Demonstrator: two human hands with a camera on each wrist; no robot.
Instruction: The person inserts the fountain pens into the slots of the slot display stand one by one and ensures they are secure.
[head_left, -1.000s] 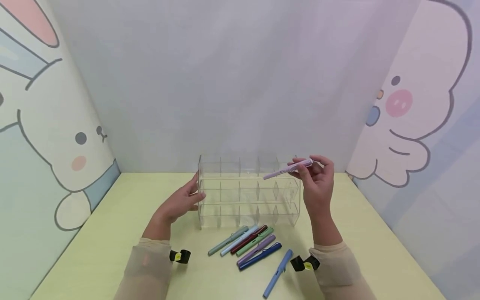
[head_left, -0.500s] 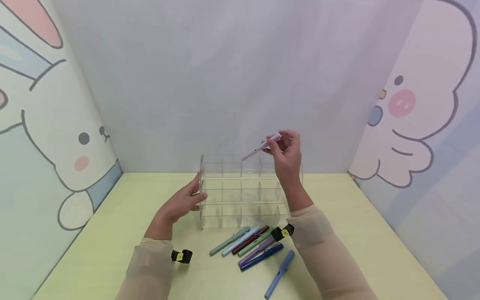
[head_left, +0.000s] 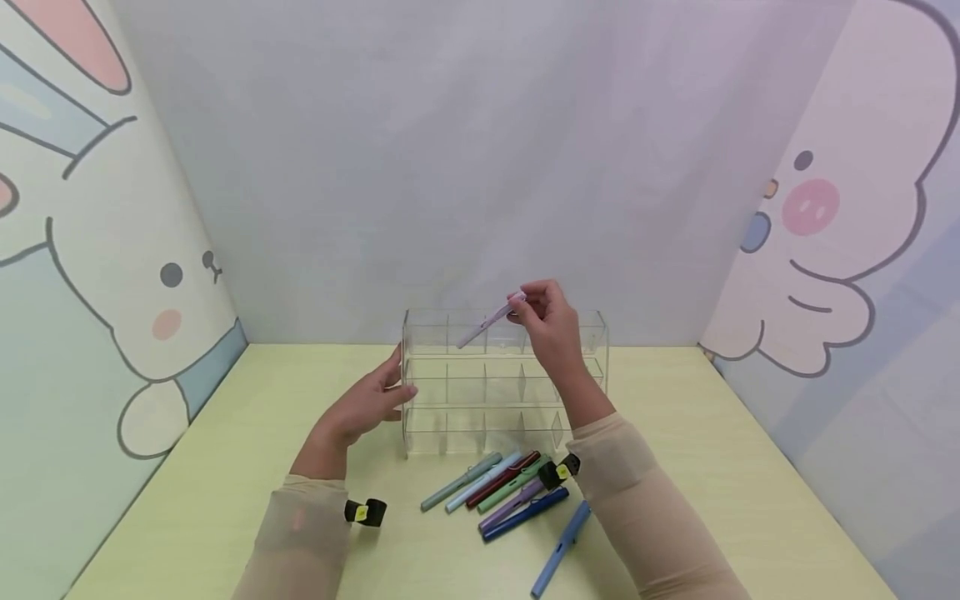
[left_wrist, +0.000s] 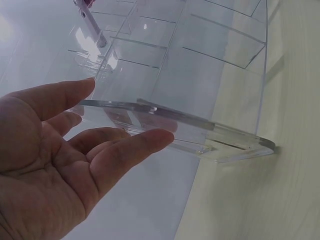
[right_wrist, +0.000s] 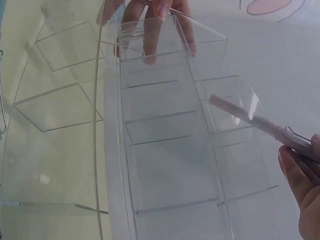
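My right hand (head_left: 553,329) pinches a capped lilac fountain pen (head_left: 487,323) near its clip end. The pen slants down to the left, its lower tip overlapping the top row of a clear acrylic stand (head_left: 465,377) in the head view. Seen from the right wrist, the pen (right_wrist: 270,127) lies over the stand's dividers. My left hand (head_left: 367,404) holds the stand's left side, thumb at the front and fingers behind. In the left wrist view, the stand's side panel (left_wrist: 195,120) runs between the thumb and index finger.
Several capped pens lie slanted on the table in front of the stand, among them a dark red pen (head_left: 502,480) and a dark blue pen (head_left: 525,515). A lighter blue pen (head_left: 558,554) lies apart, under the right forearm's edge. A pale wall (head_left: 465,167) rises behind.
My right hand has carried the lilac pen left from the stand's right end, first rising, then lowering toward the top row. My left hand stays at the stand's side.
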